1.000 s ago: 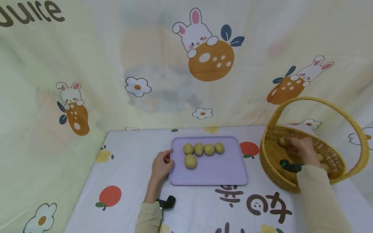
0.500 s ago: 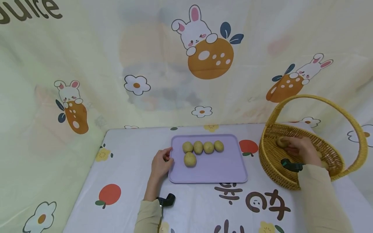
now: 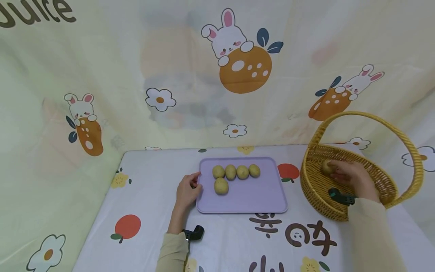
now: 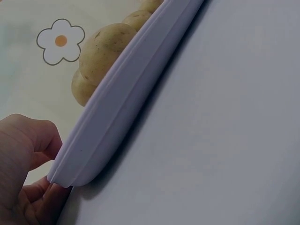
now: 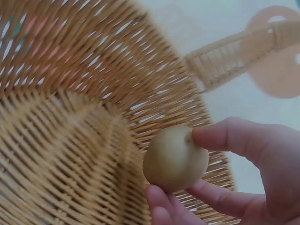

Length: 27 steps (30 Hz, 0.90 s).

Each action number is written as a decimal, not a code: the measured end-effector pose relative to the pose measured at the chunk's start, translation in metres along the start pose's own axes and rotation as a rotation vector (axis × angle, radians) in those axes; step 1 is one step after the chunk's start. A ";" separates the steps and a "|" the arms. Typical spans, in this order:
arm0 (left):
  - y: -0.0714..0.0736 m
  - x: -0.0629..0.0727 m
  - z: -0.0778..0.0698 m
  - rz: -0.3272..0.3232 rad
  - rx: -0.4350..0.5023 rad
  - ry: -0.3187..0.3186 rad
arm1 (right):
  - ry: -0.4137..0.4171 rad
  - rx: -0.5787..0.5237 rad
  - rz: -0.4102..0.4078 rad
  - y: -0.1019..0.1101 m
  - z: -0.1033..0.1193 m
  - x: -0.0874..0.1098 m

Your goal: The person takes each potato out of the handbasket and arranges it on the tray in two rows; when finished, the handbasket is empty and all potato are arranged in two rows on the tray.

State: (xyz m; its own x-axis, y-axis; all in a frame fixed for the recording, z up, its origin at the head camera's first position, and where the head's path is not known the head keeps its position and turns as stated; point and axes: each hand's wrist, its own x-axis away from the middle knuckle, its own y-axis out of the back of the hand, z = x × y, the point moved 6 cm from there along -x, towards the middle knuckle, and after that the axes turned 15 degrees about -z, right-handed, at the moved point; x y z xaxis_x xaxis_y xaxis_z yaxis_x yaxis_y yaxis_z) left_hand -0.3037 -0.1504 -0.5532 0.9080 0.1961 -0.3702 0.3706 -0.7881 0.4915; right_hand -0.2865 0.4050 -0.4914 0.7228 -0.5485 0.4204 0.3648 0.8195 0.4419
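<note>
My right hand (image 3: 355, 176) is inside the wicker basket (image 3: 314, 196), pinching a potato (image 5: 171, 159) between thumb and fingertips. In the right wrist view that potato is close over the woven wall, below the foot of the handle. My left hand (image 3: 187, 191) grips the left edge of the lilac tray (image 3: 251, 200). The left wrist view shows its fingers (image 4: 47, 133) curled at the tray's rim. Four potatoes stand in a row along the tray's back, the leftmost potato (image 3: 218, 172) having a larger potato (image 3: 221, 186) right in front of it.
The basket's tall arched handle (image 3: 412, 147) rises over my right forearm. A white cloth (image 3: 153, 170) printed with fruit and flowers covers the table. Behind it hangs a curtain (image 3: 190, 68) with rabbit prints. Each wrist wears a small black camera (image 3: 195, 233).
My right hand, with the potato in its fingers, has shifted slightly left within the basket. Potatoes seen earlier beside the right wrist are now hidden behind it. My left hand stays at the tray.
</note>
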 end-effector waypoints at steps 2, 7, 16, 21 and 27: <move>0.001 0.000 -0.001 -0.002 0.004 -0.003 | 0.009 -0.041 0.048 0.000 0.004 0.006; 0.001 0.000 -0.002 -0.004 0.015 -0.008 | -0.008 -0.228 0.171 0.000 0.014 0.022; 0.000 0.000 0.000 0.006 0.000 0.014 | 0.000 -0.340 0.235 0.000 0.028 0.040; -0.001 0.000 0.000 0.004 -0.005 0.001 | 0.033 -0.338 0.244 -0.002 0.029 0.047; 0.000 -0.001 -0.001 0.003 -0.004 0.002 | 0.053 -0.339 0.230 -0.011 0.026 0.060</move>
State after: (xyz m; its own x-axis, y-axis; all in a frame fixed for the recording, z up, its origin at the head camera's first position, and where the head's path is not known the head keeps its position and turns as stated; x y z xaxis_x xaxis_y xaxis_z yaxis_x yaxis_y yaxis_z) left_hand -0.3043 -0.1501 -0.5526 0.9097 0.1947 -0.3667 0.3682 -0.7865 0.4958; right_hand -0.2623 0.3588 -0.4503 0.8338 -0.3428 0.4328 0.3569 0.9327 0.0512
